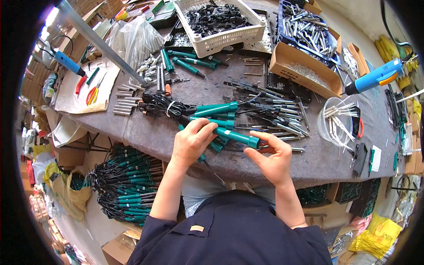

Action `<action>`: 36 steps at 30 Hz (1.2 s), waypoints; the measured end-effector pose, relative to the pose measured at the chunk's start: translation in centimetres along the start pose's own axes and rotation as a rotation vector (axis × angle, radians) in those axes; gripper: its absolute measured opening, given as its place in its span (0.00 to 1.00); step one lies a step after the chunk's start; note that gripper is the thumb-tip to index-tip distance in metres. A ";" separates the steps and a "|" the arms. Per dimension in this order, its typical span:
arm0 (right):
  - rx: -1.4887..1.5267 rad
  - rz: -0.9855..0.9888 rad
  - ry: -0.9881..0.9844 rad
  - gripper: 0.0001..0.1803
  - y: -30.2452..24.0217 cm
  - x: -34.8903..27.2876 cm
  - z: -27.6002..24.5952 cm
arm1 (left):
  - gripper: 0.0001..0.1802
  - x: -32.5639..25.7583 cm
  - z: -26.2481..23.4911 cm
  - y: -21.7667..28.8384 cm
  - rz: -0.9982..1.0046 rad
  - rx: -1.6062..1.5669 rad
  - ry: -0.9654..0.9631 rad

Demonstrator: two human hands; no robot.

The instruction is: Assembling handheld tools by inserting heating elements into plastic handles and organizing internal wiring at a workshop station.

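Between my two hands lies a green plastic handle (234,136), a hollow tube with a threaded end, like that of a soldering iron. The fingers of my left hand (190,141) are closed on its left part. At the threaded end, the thumb and index finger of my right hand (274,157) sit on either side of the rim. More green handles (217,108) lie just beyond, beside a tied bundle of black cords (170,107). Right of these spreads a heap of metal rods with dark ends (278,112). What my left palm covers is hidden.
A white crate of black parts (240,35) stands at the back, beside a cardboard box (304,73). At right are a clear tub of white sticks (335,119) and a hanging blue electric screwdriver (375,77). Another blue screwdriver (68,62) hangs left. Corded green tools (128,185) are piled below.
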State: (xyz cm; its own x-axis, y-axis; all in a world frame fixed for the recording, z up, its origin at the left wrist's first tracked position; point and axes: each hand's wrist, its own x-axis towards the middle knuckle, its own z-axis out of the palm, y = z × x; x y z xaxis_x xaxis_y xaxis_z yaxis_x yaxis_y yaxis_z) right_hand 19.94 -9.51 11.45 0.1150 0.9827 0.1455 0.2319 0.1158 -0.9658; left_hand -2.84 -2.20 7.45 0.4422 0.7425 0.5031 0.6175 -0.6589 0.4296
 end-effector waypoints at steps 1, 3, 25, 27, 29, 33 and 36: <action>0.084 0.021 0.026 0.20 0.1 0.0 0.1 | 0.17 0.1 -0.1 0.0 0.004 0.019 0.008; 0.103 -0.037 0.084 0.19 2.0 -0.1 -0.7 | 0.17 0.8 -0.4 0.0 0.003 0.035 0.017; -0.177 -0.207 0.315 0.05 1.9 0.9 -0.4 | 0.18 1.7 0.1 -0.8 0.156 0.197 0.006; -0.064 -0.101 0.306 0.06 2.5 1.0 -0.4 | 0.18 2.0 -0.7 -2.0 0.137 0.292 0.041; 0.015 -0.078 0.306 0.05 2.8 1.2 0.0 | 0.17 2.1 -0.9 -2.7 0.116 0.296 0.052; 0.168 0.020 0.330 0.06 2.7 2.3 0.5 | 0.17 2.9 -1.0 -2.8 0.046 0.265 0.026; 0.208 0.187 0.367 0.07 3.3 3.1 -0.4 | 0.21 2.8 -1.5 -2.4 0.024 0.143 0.028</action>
State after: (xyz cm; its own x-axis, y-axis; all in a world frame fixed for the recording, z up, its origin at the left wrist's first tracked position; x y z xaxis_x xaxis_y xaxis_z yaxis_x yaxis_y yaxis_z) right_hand 21.40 -6.14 8.82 0.4793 0.8776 -0.0057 -0.0199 0.0044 -0.9998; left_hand -4.11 1.29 8.97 0.4408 0.7214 0.5341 0.6940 -0.6513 0.3068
